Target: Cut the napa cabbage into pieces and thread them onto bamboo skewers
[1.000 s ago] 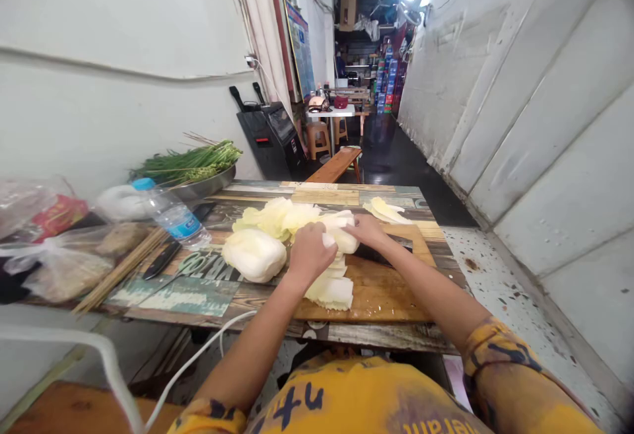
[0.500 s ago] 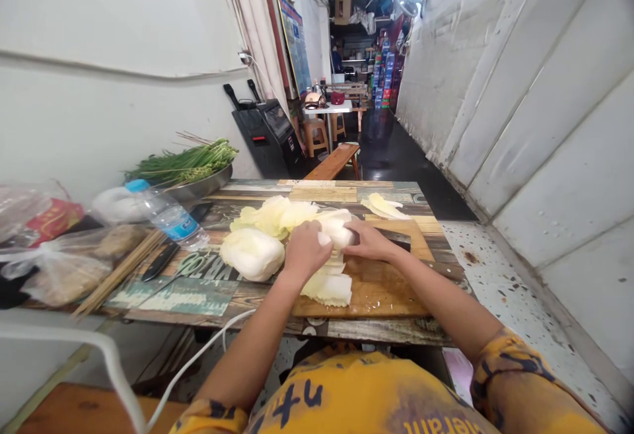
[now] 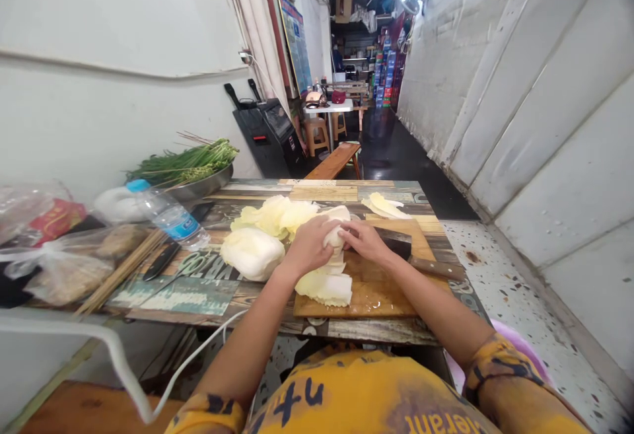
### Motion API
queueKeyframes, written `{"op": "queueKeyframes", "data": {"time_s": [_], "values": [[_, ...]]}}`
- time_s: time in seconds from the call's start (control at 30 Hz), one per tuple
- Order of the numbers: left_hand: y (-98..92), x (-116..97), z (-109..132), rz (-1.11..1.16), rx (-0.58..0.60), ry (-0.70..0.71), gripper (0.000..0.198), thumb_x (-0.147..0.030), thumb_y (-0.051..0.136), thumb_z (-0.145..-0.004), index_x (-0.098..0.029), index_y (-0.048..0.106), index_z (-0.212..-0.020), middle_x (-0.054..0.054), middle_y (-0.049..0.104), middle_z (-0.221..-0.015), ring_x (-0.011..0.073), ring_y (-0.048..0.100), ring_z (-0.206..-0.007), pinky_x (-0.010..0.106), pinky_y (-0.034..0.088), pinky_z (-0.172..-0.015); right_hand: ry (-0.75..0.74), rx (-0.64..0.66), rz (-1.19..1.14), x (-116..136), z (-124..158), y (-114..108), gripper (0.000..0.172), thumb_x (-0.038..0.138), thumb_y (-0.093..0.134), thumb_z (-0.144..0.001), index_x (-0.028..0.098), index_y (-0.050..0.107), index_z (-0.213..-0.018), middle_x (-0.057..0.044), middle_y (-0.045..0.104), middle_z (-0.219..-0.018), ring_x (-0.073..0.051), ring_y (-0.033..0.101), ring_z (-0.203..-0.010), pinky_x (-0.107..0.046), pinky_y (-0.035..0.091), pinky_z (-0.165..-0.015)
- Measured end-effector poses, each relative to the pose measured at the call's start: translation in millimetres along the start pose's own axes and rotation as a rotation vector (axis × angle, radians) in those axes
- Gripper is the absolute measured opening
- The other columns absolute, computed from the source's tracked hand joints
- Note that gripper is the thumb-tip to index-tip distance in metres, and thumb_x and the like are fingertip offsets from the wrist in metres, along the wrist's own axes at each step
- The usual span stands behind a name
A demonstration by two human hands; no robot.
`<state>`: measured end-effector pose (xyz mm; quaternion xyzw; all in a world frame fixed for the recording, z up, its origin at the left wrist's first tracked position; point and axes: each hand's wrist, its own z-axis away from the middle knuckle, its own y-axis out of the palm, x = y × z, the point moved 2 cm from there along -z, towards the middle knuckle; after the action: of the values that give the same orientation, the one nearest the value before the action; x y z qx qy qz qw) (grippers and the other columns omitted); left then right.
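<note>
Head view: nearest, the yellow shirt (image 3: 366, 388) is cut off by the lower edge, so its lettering shows only in part. A white tube (image 3: 111, 355) leaves the picture at the left edge, and the right forearm hides part of a pink object (image 3: 528, 348) low on the right.

Both forearms reach forward over the table (image 3: 178, 295), angling inward until the hands nearly meet. The left hand (image 3: 314, 242) is palm down, its fingers curled around the near left side of a pale cabbage piece (image 3: 335, 236). From the other side the right hand (image 3: 366, 241) grips the same piece with a narrow pinch of thumb and bent fingers. This cabbage piece is above the left part of the cutting board (image 3: 379, 289), largely covered by the hands; whether it touches the cut leaves (image 3: 327, 289) beneath is hard to tell.

The cleaver (image 3: 436, 267) lies beyond the right wrist, handle pointing right, part of its blade hidden by that hand. Left of the hands sits a whole cabbage (image 3: 252, 253), with loose leaves (image 3: 277, 215) just behind it. Farther left, a bottle (image 3: 176, 219) leans beside a knife handle (image 3: 161, 262); the contents of a clouded plastic bag (image 3: 69, 272) cannot be made out. Greens (image 3: 191, 164) partly cover a metal bowl (image 3: 208, 186).

Beyond the table stands a wooden bench (image 3: 337, 160); the shelves behind are dim and indistinct.
</note>
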<state>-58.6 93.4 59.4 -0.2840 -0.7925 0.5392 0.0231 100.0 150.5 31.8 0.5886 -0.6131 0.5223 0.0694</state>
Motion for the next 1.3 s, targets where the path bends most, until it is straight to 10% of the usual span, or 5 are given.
{"op": "queueKeyframes", "data": {"time_s": [0.83, 1.3], "values": [[-5.2, 6.6, -4.5, 0.095, -0.056, -0.107, 0.056, -0.02, 0.059, -0.07, -0.021, 0.054, -0.126, 0.006, 0.058, -0.128, 0.0261, 0.049, -0.124, 0.043, 0.037, -0.108, -0.042, 0.009, 0.086, 4.5, -6.6, 13.5, 0.051, 0.02, 0.063, -0.074, 0.018, 0.05, -0.123, -0.011, 0.058, -0.111, -0.022, 0.055, -0.097, -0.037, 0.047, -0.082], [1.8, 16.1, 1.1, 0.225, -0.051, -0.084, 0.06, -0.014, 0.05, -0.068, -0.018, 0.052, -0.129, 0.009, 0.052, -0.135, 0.0235, 0.042, -0.13, 0.041, 0.032, -0.112, -0.088, 0.076, 0.113, 23.5, -10.0, 10.6, 0.044, 0.023, 0.064, -0.068, 0.014, 0.059, -0.11, -0.006, 0.065, -0.087, -0.018, 0.058, -0.075, -0.031, 0.046, -0.071]]}}
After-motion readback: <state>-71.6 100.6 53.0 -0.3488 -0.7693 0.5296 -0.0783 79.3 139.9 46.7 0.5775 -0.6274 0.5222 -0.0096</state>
